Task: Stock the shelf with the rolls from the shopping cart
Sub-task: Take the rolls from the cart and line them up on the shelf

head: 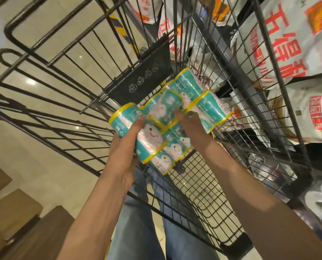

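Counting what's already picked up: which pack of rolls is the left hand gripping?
The nearest-left pack of rolls, yellow-edged with a smiling face; the left hand grips its left end.

I see both hands on teal roll packs point(165, 117) inside the wire shopping cart point(203, 186): left hand point(126, 147) grips one pack, right hand point(192, 126) reaches among them.

white red-lettered sacks point(280, 44), tiled floor point(49, 21)

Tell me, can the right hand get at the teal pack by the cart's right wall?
Probably yes. The right hand already lies against that teal, yellow-edged plastic pack of rolls, with nothing between them.
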